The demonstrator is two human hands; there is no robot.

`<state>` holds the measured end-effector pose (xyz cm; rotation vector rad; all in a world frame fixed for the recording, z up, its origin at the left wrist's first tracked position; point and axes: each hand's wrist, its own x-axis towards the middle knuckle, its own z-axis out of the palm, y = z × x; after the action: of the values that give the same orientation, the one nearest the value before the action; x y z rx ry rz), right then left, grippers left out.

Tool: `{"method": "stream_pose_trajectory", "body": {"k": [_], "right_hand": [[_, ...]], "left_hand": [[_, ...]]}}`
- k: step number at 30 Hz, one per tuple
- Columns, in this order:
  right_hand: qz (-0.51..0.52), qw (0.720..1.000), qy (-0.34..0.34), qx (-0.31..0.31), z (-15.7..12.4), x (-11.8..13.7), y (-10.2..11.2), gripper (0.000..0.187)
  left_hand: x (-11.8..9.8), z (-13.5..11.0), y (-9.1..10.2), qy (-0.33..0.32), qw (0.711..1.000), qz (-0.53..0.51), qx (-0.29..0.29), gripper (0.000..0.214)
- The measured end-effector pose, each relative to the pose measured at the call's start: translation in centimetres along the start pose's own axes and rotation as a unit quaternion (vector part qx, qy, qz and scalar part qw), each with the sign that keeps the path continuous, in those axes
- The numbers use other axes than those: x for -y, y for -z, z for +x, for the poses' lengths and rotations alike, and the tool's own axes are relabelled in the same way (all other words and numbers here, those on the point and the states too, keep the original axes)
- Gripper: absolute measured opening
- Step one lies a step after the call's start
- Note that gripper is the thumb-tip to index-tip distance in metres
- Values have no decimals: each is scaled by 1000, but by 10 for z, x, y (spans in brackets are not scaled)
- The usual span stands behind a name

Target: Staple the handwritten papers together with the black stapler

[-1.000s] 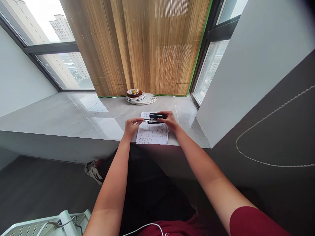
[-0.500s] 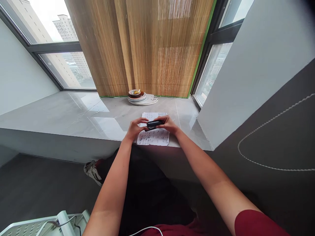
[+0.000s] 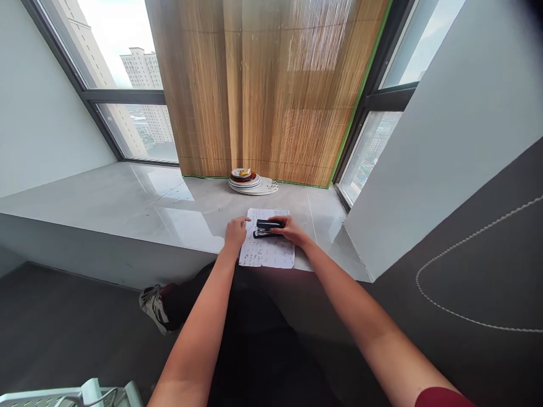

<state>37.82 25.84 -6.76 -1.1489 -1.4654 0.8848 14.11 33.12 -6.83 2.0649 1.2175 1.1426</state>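
At the lower left sits a white plastic frame (image 3: 40, 398) with perforated slots. Above it runs the windowsill (image 3: 102, 203), smooth, pale grey and glossy, with bright window reflections, then a dark-framed window (image 3: 138, 133) and a pale sneaker (image 3: 153, 308) with dark stripes. The left hand (image 3: 236, 233) rests at the paper's left edge, index finger stretched toward it and the others curled. Behind lies a stack of round, glazed plates (image 3: 245, 181), one brown among white, on a wider oval one, below a ribbed bamboo blind (image 3: 258, 85) edged in green. The paper (image 3: 265, 257) is a thin white sheet with rounded corners and rows of dark marks. Over it is a black stapler (image 3: 266, 224), its rounded upper arm parted from the slimmer base at the left end. The right hand (image 3: 291, 229) grips the stapler's right end between thumb and fingers. Far right, a beaded cord (image 3: 449, 243) hangs in a loop.

The plastic frame is cut off below. Whether the left hand's curled fingers are closed on anything cannot be told. The paper's writing is too small to read; the right hand hides the stapler's rear, and the cord runs out of view.
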Motion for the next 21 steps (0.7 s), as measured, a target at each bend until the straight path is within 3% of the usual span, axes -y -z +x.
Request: {"method": "stream_pose_trajectory", "body": {"k": [3,6,9,12,14,17,19,21], "right_hand": [[-6,999,22,43,7,-1,-12,53],[-30,997,50,52,14,-3,-19,52],[-97,991,80,44,12,-4,-13,48],[-165,979,112,35,-1,-1,0,63],[-202,970,131,-10,-12,3,9,61],[-227,953,143,-139,-25,9,16,29],[-227,945,137,-191,-27,12,16,37],[-233,945,128,-192,-26,12,15,43]], "left_hand": [[10,1,0,40,998,13,-38,27],[13,0,1,64,996,53,-25,22],[8,-3,2,70,992,102,-1,26],[2,-5,1,55,988,138,30,27],[-2,-7,-1,46,987,145,44,28],[-7,-9,-2,41,985,158,61,30],[-9,-10,-1,33,980,182,75,33],[-11,-11,0,27,975,200,90,38]]}}
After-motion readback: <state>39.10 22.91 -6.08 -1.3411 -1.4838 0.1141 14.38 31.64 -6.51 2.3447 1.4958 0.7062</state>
